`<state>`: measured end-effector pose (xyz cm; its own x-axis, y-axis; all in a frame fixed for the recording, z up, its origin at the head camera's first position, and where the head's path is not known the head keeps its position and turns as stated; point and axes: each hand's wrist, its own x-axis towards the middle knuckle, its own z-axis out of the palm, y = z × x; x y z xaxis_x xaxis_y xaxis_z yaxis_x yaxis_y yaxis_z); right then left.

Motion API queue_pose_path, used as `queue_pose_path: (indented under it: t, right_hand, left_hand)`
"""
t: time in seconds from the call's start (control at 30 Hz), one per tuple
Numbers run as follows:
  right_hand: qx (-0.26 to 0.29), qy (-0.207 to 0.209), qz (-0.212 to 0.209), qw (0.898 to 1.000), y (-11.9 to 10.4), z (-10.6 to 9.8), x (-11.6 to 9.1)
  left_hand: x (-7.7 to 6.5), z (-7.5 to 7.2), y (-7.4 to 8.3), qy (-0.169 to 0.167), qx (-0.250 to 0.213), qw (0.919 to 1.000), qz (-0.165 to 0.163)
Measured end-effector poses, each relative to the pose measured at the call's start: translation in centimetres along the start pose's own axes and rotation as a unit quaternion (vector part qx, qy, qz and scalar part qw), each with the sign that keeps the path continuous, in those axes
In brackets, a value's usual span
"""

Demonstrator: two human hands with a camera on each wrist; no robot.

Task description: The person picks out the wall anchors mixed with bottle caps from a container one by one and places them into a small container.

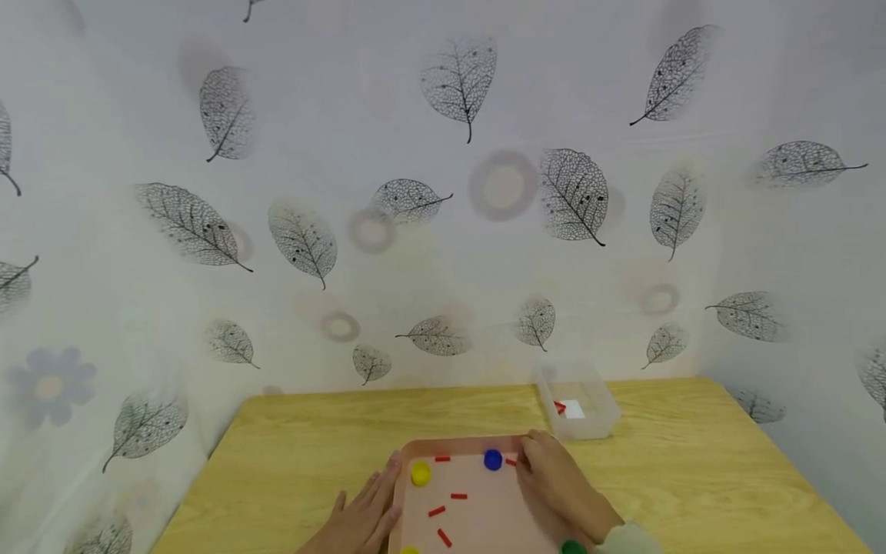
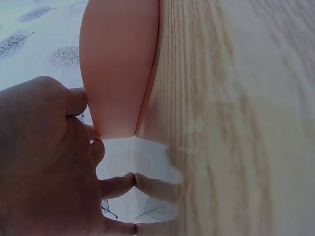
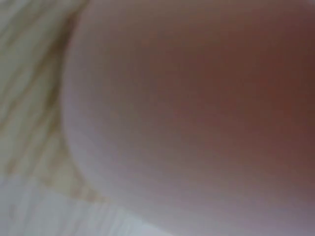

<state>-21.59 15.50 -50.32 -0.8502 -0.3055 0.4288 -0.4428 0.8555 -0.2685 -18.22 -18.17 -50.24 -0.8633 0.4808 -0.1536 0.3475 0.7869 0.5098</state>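
Wood, yellow with wavy brown lines, is seen all over the desk [image 1: 298, 446]. The top is a bit shiny, and in the left wrist view some fingertips [image 2: 127, 181] are mirrored in it. Behind the desk and at both sides, a pale wall [image 1: 443, 277] is covered with pictures of thin black leaves [image 1: 574, 195], soft rings [image 1: 504, 186] and a light purple flower [image 1: 51, 386].

At the back of the desk, toward the right, a clear box [image 1: 588, 432] is set. A few red bits [image 1: 560, 407] and a white square [image 1: 572, 410] are seen in it. Whether the square is a label cannot be told, and any words on it are too small to be read.

A pink tray [image 1: 464, 445] is placed low in the head view, with its near end cut off. In it, five red sticks [image 1: 459, 496] are spread about. Two round yellow pieces [image 1: 421, 474] are seen along the left, a round blue piece [image 1: 493, 460] at the back and a round green piece [image 1: 573, 547] at the right.

Of the hands, the left hand [image 1: 361, 517] is laid flat against the tray's left side, fingers stretched out. The right hand [image 1: 562, 475] is bent over the back right corner, beside one stick. Its fingertips are hidden, so whether anything is pinched cannot be told. The right wrist view is blurred.
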Motion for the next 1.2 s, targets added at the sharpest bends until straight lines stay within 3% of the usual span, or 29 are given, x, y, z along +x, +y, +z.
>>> queue_pose_path:
  t: [0.23, 0.47, 0.7, 0.93, 1.07, 1.2]
  right_hand:
    - [0.014, -0.011, 0.017, 1.000, 0.0, -0.5, -0.4]
    - [0.037, 0.050, -0.015, 0.998, -0.3, -1.2, -1.0]
    - [0.059, 0.043, 0.018, 0.997, -0.5, -2.2, -1.5]
    - [0.059, 0.094, -0.018, 0.994, 0.2, -3.4, -1.9]
    - [0.064, 0.101, -0.005, 0.993, 0.5, -4.4, -2.0]
    - [0.078, 0.078, 0.031, 0.993, 0.9, -5.6, -2.2]
  left_hand:
    - [0.3, 0.1, 0.0, -0.001, 0.005, 1.0000, -0.006]
    - [0.4, 0.3, -0.1, 0.002, 0.009, 0.9999, -0.009]
    - [0.4, 0.4, 0.0, 0.005, 0.010, 0.9996, -0.025]
    - [0.3, 0.5, 0.3, 0.003, 0.020, 0.9991, -0.036]
    - [0.5, 0.7, 0.2, 0.009, 0.023, 0.9989, -0.040]
    - [0.8, 1.1, -0.1, 0.014, 0.025, 0.9985, -0.047]
